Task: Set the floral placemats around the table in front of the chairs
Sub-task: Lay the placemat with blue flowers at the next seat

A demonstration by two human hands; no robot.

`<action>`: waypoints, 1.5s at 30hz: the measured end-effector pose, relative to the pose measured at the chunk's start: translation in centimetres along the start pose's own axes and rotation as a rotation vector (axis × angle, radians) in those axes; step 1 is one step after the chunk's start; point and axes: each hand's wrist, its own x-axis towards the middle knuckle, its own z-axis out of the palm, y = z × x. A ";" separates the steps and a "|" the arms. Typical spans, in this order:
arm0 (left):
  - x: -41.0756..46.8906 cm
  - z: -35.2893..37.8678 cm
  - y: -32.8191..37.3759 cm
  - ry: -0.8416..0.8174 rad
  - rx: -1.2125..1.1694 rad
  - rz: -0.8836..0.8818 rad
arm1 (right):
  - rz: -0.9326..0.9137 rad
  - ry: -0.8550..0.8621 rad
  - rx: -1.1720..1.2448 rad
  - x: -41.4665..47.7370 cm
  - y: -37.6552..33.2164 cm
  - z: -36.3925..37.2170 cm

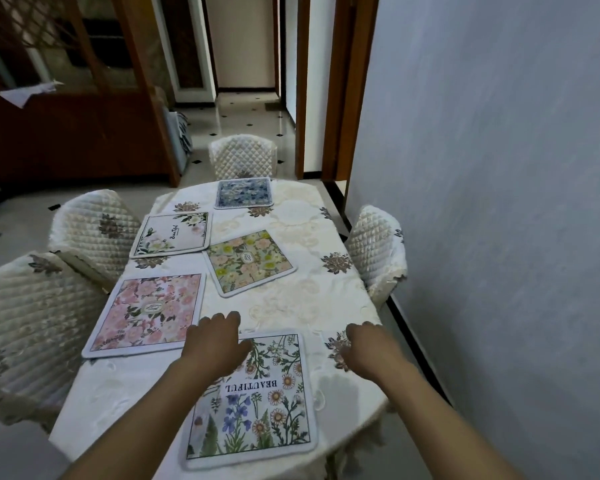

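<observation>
Several floral placemats lie on the cream tablecloth (291, 306). Nearest me is the "BEAUTIFUL" wildflower mat (260, 410); my left hand (213, 344) rests flat on its far left corner, holding nothing. My right hand (371, 348) hovers over bare cloth just right of that mat, fingers curled downward and empty. A pink blossom mat (146, 315) lies at the left edge. A white rose mat (172, 233) sits further along the left. A yellow-and-peach mat (250, 261) lies skewed in the middle. A blue mat (243, 192) lies at the far end.
Quilted cream chairs stand around the table: two on the left (28, 317) (90, 233), one at the far end (242, 155), one on the right (378, 251) close to the grey wall (499, 202). A wooden cabinet (66, 133) stands beyond, left.
</observation>
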 end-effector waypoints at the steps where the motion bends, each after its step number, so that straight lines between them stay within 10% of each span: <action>1: 0.4 -0.2 1.1 0.006 0.006 -0.015 | -0.017 0.009 0.005 0.4 1.4 -0.4; 17: 3.4 0.4 23.6 -0.002 -0.027 -0.313 | -0.257 -0.101 0.035 7.9 26.0 -5.8; 45: 26.2 2.4 24.3 0.021 -0.044 -0.875 | -0.867 -0.115 -0.169 48.2 19.9 -8.1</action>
